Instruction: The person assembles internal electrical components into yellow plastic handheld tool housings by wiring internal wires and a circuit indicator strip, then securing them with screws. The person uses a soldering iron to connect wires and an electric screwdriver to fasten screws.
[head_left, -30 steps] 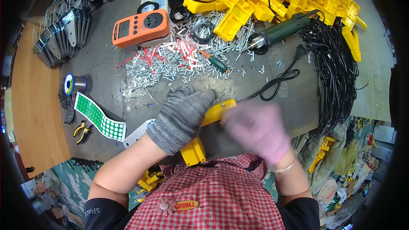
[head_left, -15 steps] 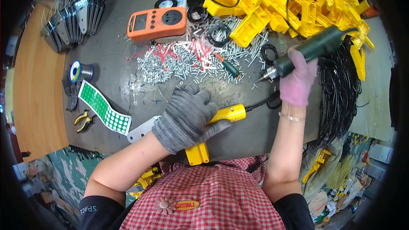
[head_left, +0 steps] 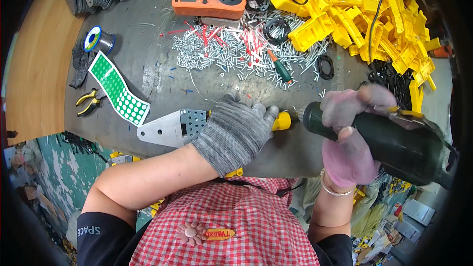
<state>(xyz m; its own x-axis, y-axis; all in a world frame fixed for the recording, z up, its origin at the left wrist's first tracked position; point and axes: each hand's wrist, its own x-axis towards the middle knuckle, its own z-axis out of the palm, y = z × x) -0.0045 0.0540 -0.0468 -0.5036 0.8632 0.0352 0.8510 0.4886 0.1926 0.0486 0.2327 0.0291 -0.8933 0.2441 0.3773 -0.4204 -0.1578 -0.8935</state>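
My left hand (head_left: 236, 135), in a grey knit glove, is closed over a yellow plastic housing (head_left: 282, 121) and holds it down on the table. A pale metal plate (head_left: 162, 130) with a perforated section sticks out to the left of that hand. In its pink glove, my right hand (head_left: 347, 150) is wrapped round a dark green electric screwdriver (head_left: 404, 145), held nearly level. Its tip points left at the right end of the housing; whether they touch I cannot tell. My left hand hides most of the housing.
Loose screws and nuts (head_left: 217, 51) cover the middle back, with a small screwdriver (head_left: 281, 69) among them. An orange meter (head_left: 209, 1) stands behind. Yellow housings (head_left: 354, 15) pile up at right. Solder (head_left: 98, 41), pliers (head_left: 89, 102) and a green sticker sheet (head_left: 118, 88) lie at left.
The electric screwdriver has come lower and swung nearly level, its tip now at the housing's end. The housing and plate have turned flatter under my left hand. The whole view has shifted.
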